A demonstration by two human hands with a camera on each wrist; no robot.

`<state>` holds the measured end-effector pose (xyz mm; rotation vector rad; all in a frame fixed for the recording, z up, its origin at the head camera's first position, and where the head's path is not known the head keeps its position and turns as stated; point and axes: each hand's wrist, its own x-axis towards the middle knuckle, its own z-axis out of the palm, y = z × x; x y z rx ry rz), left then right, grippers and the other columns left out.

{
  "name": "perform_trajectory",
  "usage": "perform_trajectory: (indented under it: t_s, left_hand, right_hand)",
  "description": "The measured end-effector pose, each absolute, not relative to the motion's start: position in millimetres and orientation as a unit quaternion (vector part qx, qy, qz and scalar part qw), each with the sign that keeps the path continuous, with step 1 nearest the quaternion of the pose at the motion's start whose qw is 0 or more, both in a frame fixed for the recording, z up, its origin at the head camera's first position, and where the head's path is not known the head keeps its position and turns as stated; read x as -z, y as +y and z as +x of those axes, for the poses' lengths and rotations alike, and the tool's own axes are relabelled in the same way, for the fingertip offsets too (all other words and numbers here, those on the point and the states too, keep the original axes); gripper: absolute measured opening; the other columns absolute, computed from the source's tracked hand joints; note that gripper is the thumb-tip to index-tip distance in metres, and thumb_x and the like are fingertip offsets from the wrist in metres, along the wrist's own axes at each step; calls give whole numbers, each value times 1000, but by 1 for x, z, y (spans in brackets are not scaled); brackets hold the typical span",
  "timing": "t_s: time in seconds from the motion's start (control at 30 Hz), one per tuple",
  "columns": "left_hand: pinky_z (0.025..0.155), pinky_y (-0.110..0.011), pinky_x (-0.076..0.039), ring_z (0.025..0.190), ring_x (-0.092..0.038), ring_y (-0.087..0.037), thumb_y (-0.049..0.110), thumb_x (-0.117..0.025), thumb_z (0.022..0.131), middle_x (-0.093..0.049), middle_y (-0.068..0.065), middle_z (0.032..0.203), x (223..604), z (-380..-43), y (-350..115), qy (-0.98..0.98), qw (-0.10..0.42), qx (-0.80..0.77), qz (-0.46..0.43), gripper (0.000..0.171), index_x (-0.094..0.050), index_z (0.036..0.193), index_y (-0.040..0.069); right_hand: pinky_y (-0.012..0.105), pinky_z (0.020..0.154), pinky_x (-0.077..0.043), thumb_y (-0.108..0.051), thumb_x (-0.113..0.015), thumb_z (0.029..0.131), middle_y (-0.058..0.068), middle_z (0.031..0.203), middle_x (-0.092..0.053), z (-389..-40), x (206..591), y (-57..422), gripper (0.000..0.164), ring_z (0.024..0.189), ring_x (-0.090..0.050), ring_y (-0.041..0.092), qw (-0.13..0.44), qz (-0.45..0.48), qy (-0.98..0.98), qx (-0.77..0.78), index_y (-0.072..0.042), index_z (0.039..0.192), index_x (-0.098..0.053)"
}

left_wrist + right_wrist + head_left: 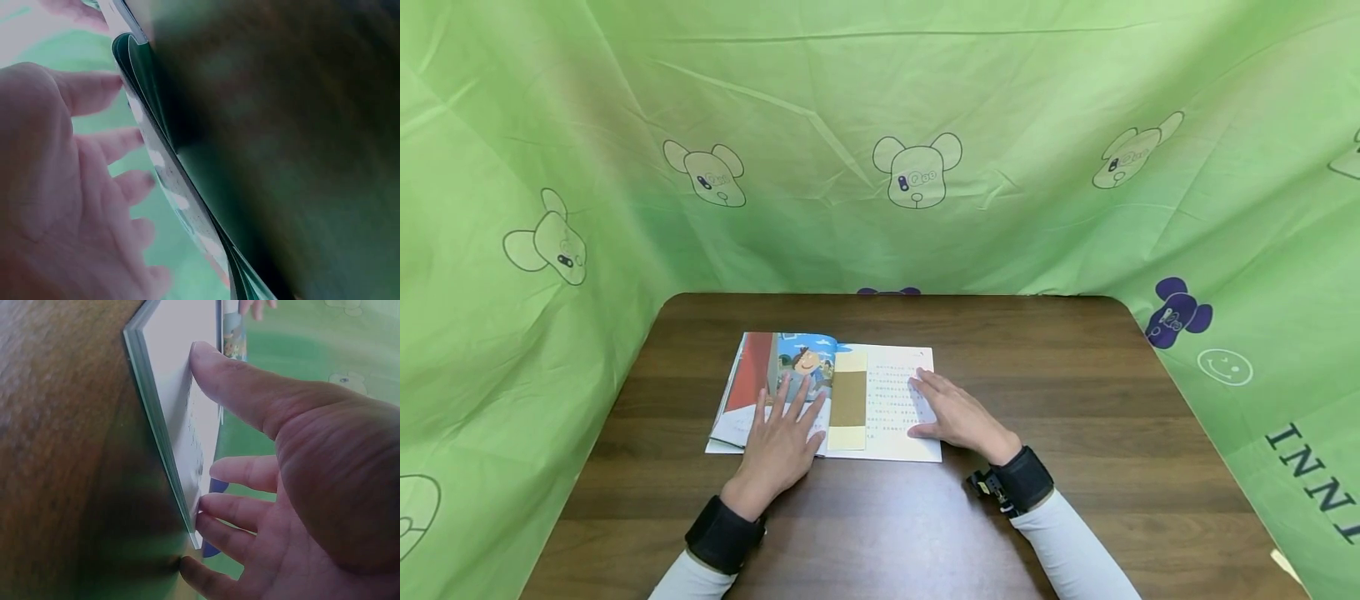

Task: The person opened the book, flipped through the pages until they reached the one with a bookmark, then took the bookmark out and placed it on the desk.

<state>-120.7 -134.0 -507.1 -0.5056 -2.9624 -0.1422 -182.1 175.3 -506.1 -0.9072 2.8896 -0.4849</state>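
An open picture book [901, 446] lies on the wooden table, a colourful illustration on its left page and lines of print on its right page. Along the inner side of the right page runs a cream strip with a tan block [848, 400]. My left hand [780, 450] rests on the lower left page, fingers spread and pointing away. At the right page's outer edge, my right hand [958, 414] touches the paper with its thumb and fingertips. The right wrist view shows the thumb [231, 375] lying on the page and the other fingers extended by the book's edge.
The brown table [1037, 367] extends around the book on all sides. A green cloth [812, 233] with cartoon bear outlines hangs behind and beside it. Black bands [722, 533] with small cameras wrap both wrists, over white sleeves.
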Motion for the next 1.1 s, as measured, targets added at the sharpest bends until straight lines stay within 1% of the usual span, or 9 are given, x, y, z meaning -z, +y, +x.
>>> perform_trajectory:
  t_s: [0.1, 0.27, 0.43, 0.6, 0.8, 0.87, 0.93, 1.1]
  left_hand:
    - [111, -68, -14, 148, -14, -42, 44, -55, 94, -30, -15, 160, 506, -118, -133, -986, 30, 66, -148, 64, -44, 151, 16]
    - [105, -76, -15, 148, -10, -44, 47, -50, 96, -18, -14, 164, 505, -116, -130, -987, -44, 108, -106, 68, -32, 156, 20]
    - [100, -80, -15, 147, -8, -46, 50, -44, 98, -12, -14, 165, 505, -115, -127, -987, -84, 110, -87, 70, -25, 159, 23]
    - [97, -83, -16, 147, -8, -47, 52, -41, 98, -12, -14, 166, 504, -115, -126, -987, -102, 95, -83, 70, -24, 159, 24]
    - [96, -83, -17, 146, -9, -48, 52, -40, 98, -11, -14, 165, 501, -117, -127, -986, -115, 87, -82, 69, -24, 159, 23]
    - [95, -83, -17, 146, -9, -49, 52, -41, 98, -12, -14, 165, 500, -116, -127, -986, -116, 89, -81, 69, -24, 159, 23]
    - [95, -84, -16, 146, -9, -49, 52, -42, 98, -12, -14, 165, 500, -116, -128, -986, -118, 91, -80, 70, -24, 159, 23]
    - [95, -84, -17, 146, -9, -49, 52, -42, 98, -11, -15, 165, 501, -113, -127, -986, -115, 90, -78, 70, -23, 159, 23]
  right_hand:
    - [51, 109, -35, -45, -76, 78, 24, 153, -39, -183, 506, 175, 87, 139, -38, 37, 32, -299, 941, 155, 2, 145, -46]
    - [51, 109, -35, -46, -75, 78, 24, 153, -39, -184, 505, 176, 87, 139, -38, 37, 30, -301, 941, 150, 2, 144, -47]
    - [53, 108, -35, -47, -76, 77, 24, 152, -40, -185, 503, 175, 87, 138, -39, 37, 27, -300, 943, 144, 1, 144, -48]
    - [51, 109, -35, -49, -73, 80, 24, 148, -46, -185, 502, 173, 84, 135, -43, 38, 19, -294, 944, 148, 1, 143, -49]
    - [45, 108, -38, -44, -67, 88, 22, 138, -56, -189, 498, 160, 71, 129, -50, 34, 13, -278, 939, 200, 5, 139, -52]
    - [44, 107, -39, -42, -66, 89, 22, 136, -58, -192, 498, 152, 70, 127, -52, 33, 24, -266, 936, 230, 5, 138, -53]
    - [44, 103, -44, -41, -66, 89, 23, 133, -59, -193, 498, 142, 70, 121, -58, 32, 41, -241, 929, 277, 6, 138, -52]
    - [40, 92, -52, -42, -67, 88, 18, 130, -63, -197, 501, 121, 74, 110, -64, 25, 93, -129, 893, 420, 3, 144, -47]
